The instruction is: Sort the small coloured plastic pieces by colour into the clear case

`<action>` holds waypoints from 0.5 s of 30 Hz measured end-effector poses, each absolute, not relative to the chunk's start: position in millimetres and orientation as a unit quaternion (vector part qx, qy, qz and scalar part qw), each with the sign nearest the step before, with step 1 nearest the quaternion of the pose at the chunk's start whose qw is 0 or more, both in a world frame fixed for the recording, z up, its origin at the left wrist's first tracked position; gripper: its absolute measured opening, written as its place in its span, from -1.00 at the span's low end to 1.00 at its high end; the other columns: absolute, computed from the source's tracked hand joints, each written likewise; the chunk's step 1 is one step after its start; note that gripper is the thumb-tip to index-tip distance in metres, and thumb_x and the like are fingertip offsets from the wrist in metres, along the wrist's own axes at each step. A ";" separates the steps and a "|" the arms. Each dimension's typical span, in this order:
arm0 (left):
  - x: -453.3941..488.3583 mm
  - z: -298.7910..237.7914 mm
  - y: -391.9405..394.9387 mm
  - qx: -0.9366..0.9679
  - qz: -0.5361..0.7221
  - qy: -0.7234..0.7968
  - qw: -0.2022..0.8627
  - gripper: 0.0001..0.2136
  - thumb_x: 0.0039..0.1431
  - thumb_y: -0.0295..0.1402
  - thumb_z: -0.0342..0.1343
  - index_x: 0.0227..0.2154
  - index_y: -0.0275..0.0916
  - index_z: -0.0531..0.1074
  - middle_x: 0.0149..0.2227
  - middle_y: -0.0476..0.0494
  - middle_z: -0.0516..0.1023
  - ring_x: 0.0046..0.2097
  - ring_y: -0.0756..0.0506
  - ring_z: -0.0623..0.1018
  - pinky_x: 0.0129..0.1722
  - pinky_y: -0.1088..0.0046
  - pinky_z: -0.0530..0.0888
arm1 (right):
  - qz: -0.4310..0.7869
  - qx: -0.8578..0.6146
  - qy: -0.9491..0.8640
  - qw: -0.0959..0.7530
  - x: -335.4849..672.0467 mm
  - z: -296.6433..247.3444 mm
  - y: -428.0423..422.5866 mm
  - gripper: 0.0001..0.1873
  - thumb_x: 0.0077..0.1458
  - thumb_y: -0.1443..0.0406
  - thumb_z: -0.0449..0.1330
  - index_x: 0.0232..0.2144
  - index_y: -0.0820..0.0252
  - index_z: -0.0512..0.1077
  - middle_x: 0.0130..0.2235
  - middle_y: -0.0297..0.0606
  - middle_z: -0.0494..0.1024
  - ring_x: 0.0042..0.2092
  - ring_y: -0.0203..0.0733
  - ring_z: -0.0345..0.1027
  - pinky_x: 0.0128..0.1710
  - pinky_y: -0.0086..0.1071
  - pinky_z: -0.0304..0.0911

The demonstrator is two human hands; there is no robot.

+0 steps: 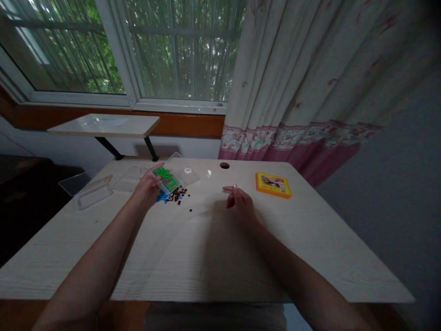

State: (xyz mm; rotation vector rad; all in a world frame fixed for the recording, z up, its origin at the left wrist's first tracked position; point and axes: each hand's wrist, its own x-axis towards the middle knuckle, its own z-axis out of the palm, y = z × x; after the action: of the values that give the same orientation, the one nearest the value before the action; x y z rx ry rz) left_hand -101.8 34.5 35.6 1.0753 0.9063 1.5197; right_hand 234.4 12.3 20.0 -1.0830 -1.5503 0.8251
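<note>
Open tabletop [165, 257] separates brown pieces [178, 195] from right hand [241, 205].

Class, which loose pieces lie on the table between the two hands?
Brown pieces and blue pieces lie there in the head view, near the left hand.

Left hand [147, 185] grips tilted clear box [166, 189], green pieces [166, 177] inside, by brown bits [177, 196] and blue bits [161, 196] on desk [161, 257]. Right hand [240, 204] left of yellow box [273, 185].
</note>
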 end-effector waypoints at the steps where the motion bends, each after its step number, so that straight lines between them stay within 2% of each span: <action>1: -105.9 33.1 35.6 0.444 0.631 0.381 0.510 -0.42 -0.08 -0.34 0.29 0.09 -0.17 0.38 -0.04 -0.14 0.55 -0.09 -0.12 0.57 -0.02 0.24 0.52 | 0.340 -0.450 -0.646 0.514 234.5 19.6 12.8 -0.39 0.32 -0.08 -0.13 -0.17 0.22 0.53 -0.58 -0.40 0.40 -0.48 -0.27 0.31 -0.28 -0.36 0.24; 4: -113.5 26.7 34.9 0.438 0.619 0.393 0.520 -0.41 -0.08 -0.42 0.30 0.11 -0.16 0.38 -0.09 -0.12 0.56 -0.16 -0.07 0.58 -0.11 0.35 0.53 | 0.338 -0.447 -0.648 0.516 234.7 19.5 13.8 -0.40 0.32 -0.07 -0.13 -0.20 0.21 0.53 -0.57 -0.38 0.42 -0.47 -0.26 0.32 -0.27 -0.35 0.23; 7: -115.7 23.7 32.4 0.451 0.604 0.394 0.526 -0.40 -0.04 -0.40 0.31 0.13 -0.12 0.37 -0.07 -0.11 0.54 -0.18 -0.07 0.57 -0.15 0.37 0.53 | 0.338 -0.452 -0.647 0.513 235.3 20.2 14.2 -0.39 0.33 -0.07 -0.15 -0.17 0.21 0.53 -0.60 -0.39 0.41 -0.49 -0.26 0.30 -0.26 -0.33 0.24; 15: -117.4 19.1 33.6 0.515 0.570 0.404 0.497 -0.41 -0.03 -0.30 0.35 0.12 -0.06 0.38 0.02 -0.16 0.49 -0.06 -0.12 0.54 -0.09 0.33 0.51 | 0.336 -0.453 -0.647 0.513 236.4 18.0 15.1 -0.40 0.33 -0.06 -0.15 -0.14 0.22 0.52 -0.60 -0.41 0.40 -0.50 -0.27 0.31 -0.28 -0.34 0.24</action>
State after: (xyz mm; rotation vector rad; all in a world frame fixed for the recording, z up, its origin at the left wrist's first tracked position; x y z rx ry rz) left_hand -117.4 33.6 19.1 1.2465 0.9775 1.3811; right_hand 236.4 15.1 18.0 -1.0891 -1.5553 0.8085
